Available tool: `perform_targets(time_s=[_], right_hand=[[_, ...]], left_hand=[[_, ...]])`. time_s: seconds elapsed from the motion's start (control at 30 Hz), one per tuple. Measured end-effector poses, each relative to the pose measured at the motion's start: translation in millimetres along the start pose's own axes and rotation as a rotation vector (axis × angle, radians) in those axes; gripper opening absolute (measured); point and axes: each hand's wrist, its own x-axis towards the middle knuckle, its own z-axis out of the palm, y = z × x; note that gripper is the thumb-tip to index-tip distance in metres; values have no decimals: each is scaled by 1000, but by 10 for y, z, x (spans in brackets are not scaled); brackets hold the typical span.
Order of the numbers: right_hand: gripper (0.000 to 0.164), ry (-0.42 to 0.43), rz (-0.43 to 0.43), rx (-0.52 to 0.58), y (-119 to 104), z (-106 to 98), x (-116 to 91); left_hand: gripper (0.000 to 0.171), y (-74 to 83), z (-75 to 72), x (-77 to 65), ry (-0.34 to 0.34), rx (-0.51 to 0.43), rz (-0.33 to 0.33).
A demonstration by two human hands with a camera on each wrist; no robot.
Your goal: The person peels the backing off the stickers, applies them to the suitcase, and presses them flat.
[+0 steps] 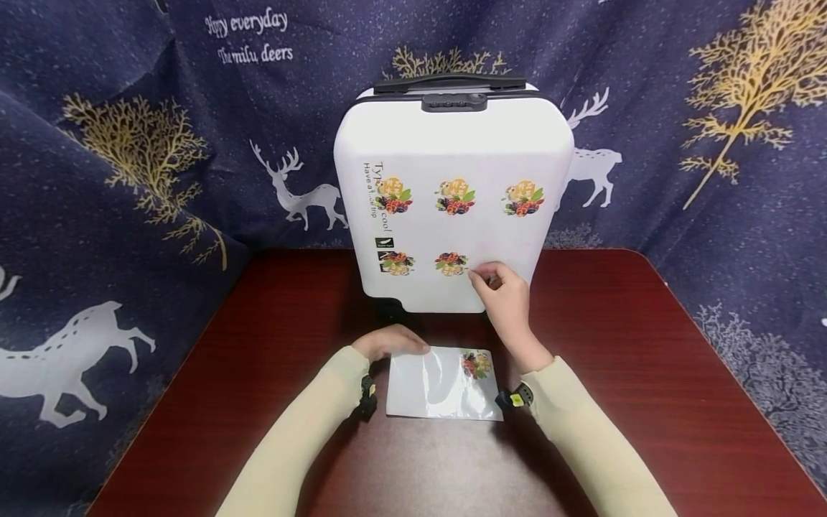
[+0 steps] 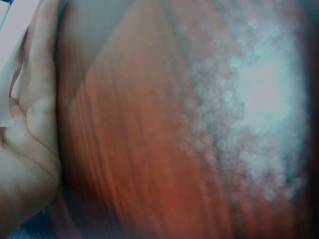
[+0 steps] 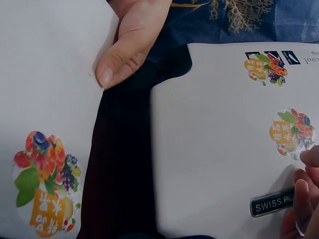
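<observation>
A white suitcase [image 1: 465,237] stands upright at the back of the table, with fruit stickers on its face in two rows. My right hand [image 1: 507,298] is at the lower middle fruit sticker [image 1: 451,264], thumb and forefinger brought together at its edge. In the right wrist view, the fingertips [image 3: 310,155] overlap that sticker's edge, and the sticker lies against the suitcase. My left hand [image 1: 393,340] grips the top left corner of a glossy white sticker sheet [image 1: 426,388], thumb on top. One fruit sticker [image 1: 476,365] shows on the sheet, at its upper right.
The suitcase has a black handle [image 1: 452,83] and a combination lock [image 1: 454,103] on top. A "SWISS PO" badge [image 3: 271,201] sits low on its face. Behind the red-brown table [image 1: 601,373] hangs a dark blue cloth [image 1: 310,108] with deer and trees.
</observation>
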Motion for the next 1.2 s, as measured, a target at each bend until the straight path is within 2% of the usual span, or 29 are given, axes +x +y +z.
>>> perform_targets(time_s=[0.33,0.8,1.07,1.2], right_hand=[[15,-60,9,-12,84,-83,-70],[18,-190,50,-53,236,-160,-272],[22,-304,69,-76,346,-182,-392],[25,-384,44,-99,422,-179,-456]], left_hand=[[37,3,14,-2,7,-5,1],[37,-4,0,11,-6,-1,0],[38,1,-4,-1,-5,-10,5],[37,-7,-4,4,-4,-15,8]])
